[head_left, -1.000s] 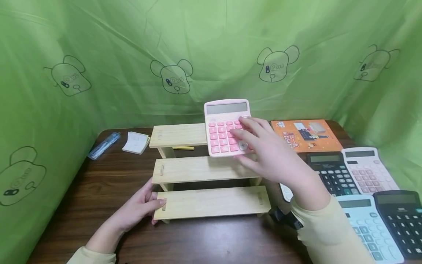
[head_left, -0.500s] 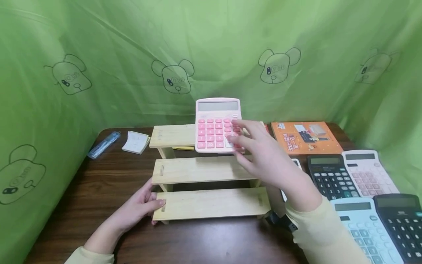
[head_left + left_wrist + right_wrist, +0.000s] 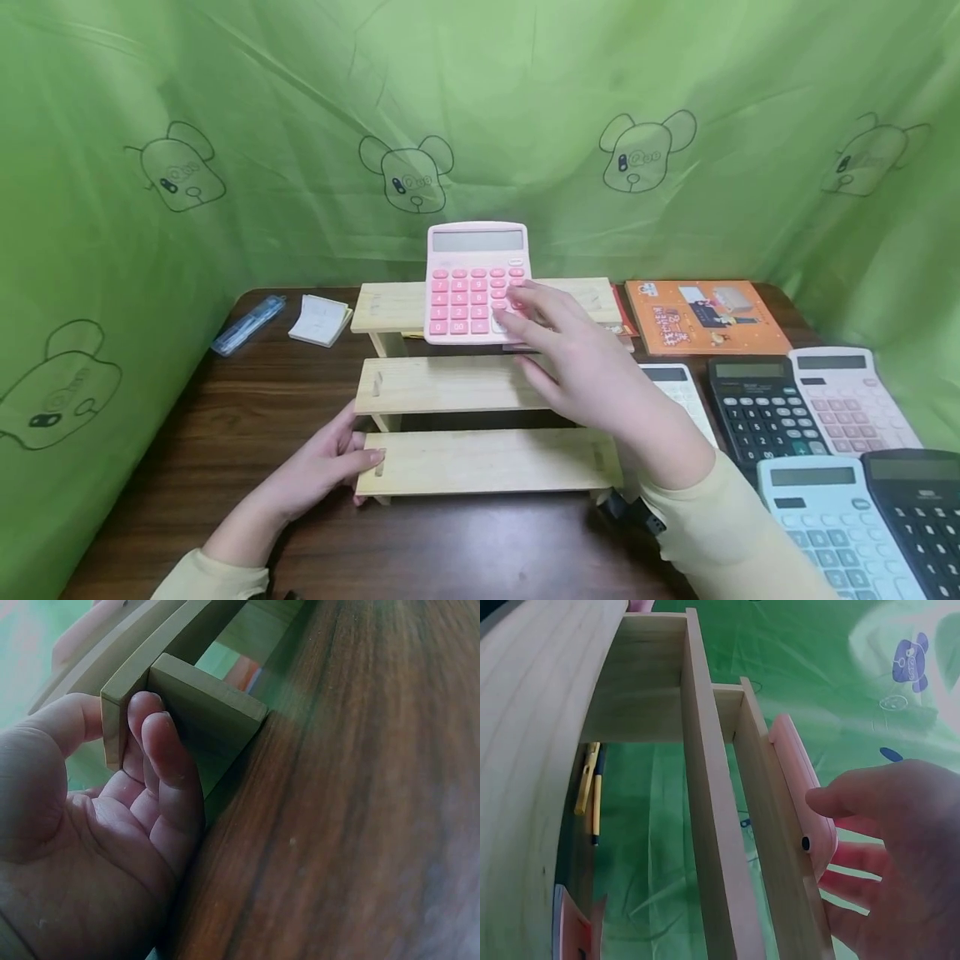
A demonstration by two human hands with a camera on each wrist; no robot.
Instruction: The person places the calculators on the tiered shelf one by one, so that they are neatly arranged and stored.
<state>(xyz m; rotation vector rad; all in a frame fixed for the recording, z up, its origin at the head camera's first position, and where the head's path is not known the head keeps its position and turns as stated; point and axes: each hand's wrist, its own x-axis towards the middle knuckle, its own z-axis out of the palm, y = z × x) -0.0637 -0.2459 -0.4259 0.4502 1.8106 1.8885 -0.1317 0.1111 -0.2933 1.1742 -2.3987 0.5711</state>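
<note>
A pink calculator (image 3: 477, 283) lies face up on the top board of a three-step wooden shelf (image 3: 487, 462), its lower edge jutting past the board's front. My right hand (image 3: 581, 354) holds its lower right corner, fingers over the keys and thumb at the front edge. The right wrist view shows that thumb against the calculator's pink edge (image 3: 802, 787). My left hand (image 3: 318, 462) grips the left end of the lowest board, thumb on top. In the left wrist view, the fingers (image 3: 171, 750) curl beneath the board beside a support leg.
Several calculators stand at the right, among them a black one (image 3: 765, 408) and a light blue one (image 3: 832, 517). An orange book (image 3: 705, 317) lies behind them. At the back left are a notepad (image 3: 318, 321) and a blue pack (image 3: 249, 325). Green curtain encloses the table.
The pink calculator has shifted left along the top board, and my right hand has moved left with it. My left hand keeps its grip on the lowest board.
</note>
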